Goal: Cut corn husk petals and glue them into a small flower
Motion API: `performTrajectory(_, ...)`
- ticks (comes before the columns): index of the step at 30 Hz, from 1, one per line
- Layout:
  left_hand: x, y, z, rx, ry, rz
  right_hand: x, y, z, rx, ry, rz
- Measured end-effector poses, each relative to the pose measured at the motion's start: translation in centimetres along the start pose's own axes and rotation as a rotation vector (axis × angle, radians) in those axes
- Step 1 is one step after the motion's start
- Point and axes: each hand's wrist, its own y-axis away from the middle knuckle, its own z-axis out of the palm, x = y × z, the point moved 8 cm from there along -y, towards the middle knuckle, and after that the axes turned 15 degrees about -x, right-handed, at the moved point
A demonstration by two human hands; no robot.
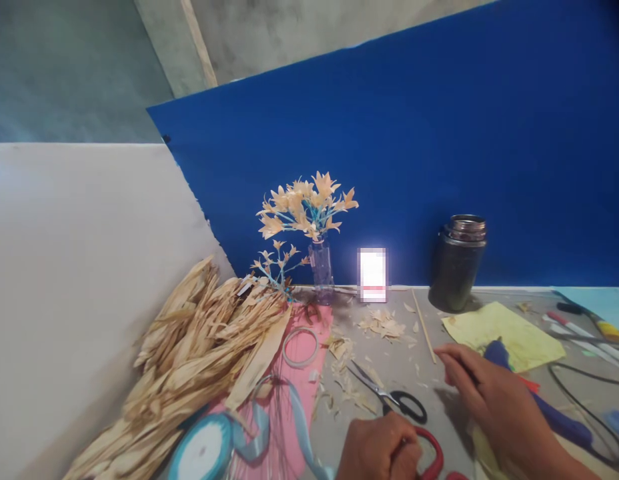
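Note:
My left hand is closed at the bottom middle, fingers curled; anything inside is hidden. Just beyond it lie scissors with black handles, and a red handle loop shows beside it. At the right, my right hand has its fingers drawn together, their tips by the near end of a thin pale stick. Whether they grip anything is not clear. Dry husk scraps and cut petals lie beyond the hands. Under and beside the right forearm is a blue glue gun.
Husk flowers stand in a clear bottle at the back. Dried corn husks pile at left, near a blue ribbon roll, pink sheet and tape ring. A dark flask, yellow paper and black cord are at right.

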Motion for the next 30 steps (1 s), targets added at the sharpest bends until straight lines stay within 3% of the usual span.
performTrajectory(4,1.3,-0.5,-1.0,0.04,0.07,0.145,2.1,-0.9,-0.2,-0.07,0.011,0.11)
performTrajectory(7,2.3,-0.8,-1.4,0.002,0.045,0.154,3.2,-1.4,0.4,-0.136,0.038,0.155)
performTrajectory(15,3.3,-0.7,-1.3,-0.062,-0.044,0.157,3.6,-1.5,1.4,-0.192,0.065,0.177)
performTrajectory(20,4.3,-0.6,-2.0,-0.002,-0.045,0.238,3.6,-1.5,2.2,-0.261,0.085,0.169)
performTrajectory(24,4.3,-0.5,-2.1,0.06,-0.037,0.291,3.3,-1.2,2.0,-0.21,0.046,0.15)
performTrajectory(30,3.9,-0.5,-1.2,0.021,-0.026,0.291,2.4,-0.9,0.3,-0.019,0.025,0.09)
